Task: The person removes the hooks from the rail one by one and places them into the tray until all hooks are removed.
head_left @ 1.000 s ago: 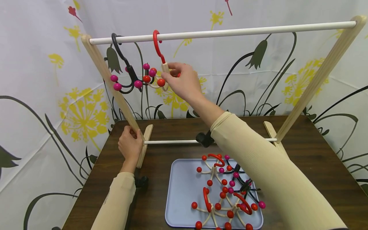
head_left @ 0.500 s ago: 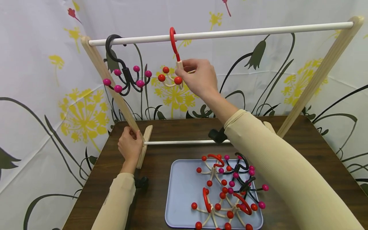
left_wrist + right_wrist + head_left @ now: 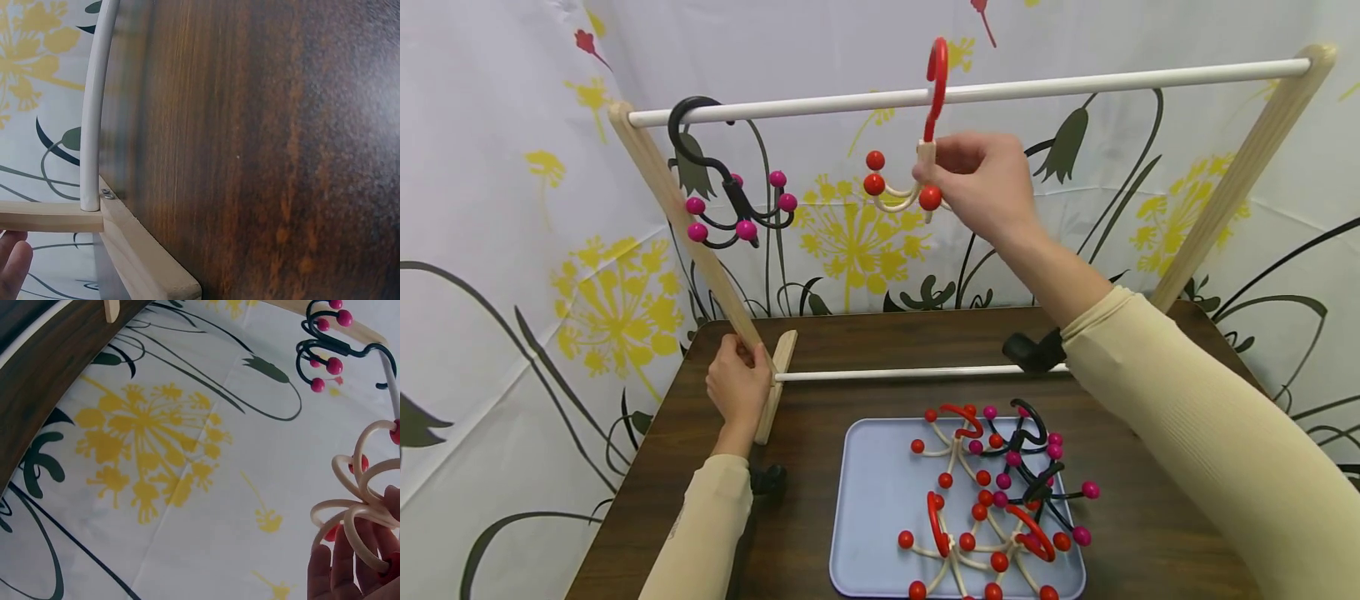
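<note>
My right hand (image 3: pixel 992 179) pinches the pale stem of a multi-armed hook hanger (image 3: pixel 927 152) with a red hook and red balls. Its red hook (image 3: pixel 937 83) overlaps the white top rod (image 3: pixel 1060 87) in the head view and rises above it. From the right wrist view, its curved pale arms (image 3: pixel 359 506) fan out around my fingers. To the left, a black hanger (image 3: pixel 735 196) with pink balls hangs on the rod near its left end. My left hand (image 3: pixel 739 379) holds the foot of the rack's left wooden upright (image 3: pixel 700 242); fingertips (image 3: pixel 15 265) show at it in the left wrist view.
A pale blue tray (image 3: pixel 857 500) on the dark wood table (image 3: pixel 820 400) carries several more hangers, red-hooked ones (image 3: pixel 951 546) and black ones (image 3: pixel 1037 483), tangled together. A lower white bar (image 3: pixel 880 374) joins the rack's feet. Behind stands a flowered curtain (image 3: pixel 865 250).
My right hand has carried the red-hooked hanger rightward along the rod, its hook now higher. The black hanger, crowded by it earlier, swings separately. My left hand stays put.
</note>
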`<state>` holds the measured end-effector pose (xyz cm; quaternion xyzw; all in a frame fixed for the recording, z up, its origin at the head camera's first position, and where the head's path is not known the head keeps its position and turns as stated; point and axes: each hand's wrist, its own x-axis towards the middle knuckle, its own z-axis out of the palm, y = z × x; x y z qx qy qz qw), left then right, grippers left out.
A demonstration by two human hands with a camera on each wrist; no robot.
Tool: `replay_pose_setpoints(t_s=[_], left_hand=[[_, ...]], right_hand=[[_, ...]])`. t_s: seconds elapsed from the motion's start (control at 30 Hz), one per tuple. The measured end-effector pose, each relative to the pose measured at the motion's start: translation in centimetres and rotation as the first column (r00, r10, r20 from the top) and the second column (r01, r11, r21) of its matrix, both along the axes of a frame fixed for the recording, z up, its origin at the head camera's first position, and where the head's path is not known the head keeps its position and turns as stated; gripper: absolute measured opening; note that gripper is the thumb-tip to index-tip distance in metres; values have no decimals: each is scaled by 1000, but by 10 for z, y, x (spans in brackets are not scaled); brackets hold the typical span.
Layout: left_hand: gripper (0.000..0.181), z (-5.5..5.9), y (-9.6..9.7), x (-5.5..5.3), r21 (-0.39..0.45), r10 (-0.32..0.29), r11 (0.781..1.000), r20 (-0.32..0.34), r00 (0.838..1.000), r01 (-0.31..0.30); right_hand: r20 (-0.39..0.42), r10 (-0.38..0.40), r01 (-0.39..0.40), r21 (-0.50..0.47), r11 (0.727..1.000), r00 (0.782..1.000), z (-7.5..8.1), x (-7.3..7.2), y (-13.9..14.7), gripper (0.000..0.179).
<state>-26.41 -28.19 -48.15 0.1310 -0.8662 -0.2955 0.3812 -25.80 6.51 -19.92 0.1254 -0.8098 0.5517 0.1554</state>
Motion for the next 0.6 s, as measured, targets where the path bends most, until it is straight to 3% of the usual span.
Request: replay_pose_setpoints(t_s=[0.27,0.43,0.6], left_hand=[[19,2,1,1,11,4,1000,14,1000,-4],[19,1,1,1,8,5,1000,6,1000,-5],[19,0,1,0,0,4,1000,-2,1000,-4]], right_hand=[[29,61,-65,167,984,998,-22,21,25,36],[27,140,-142,277,950,990,-42,32,25,28],[90,226,-243,345,907,970,-62,45,18,21]])
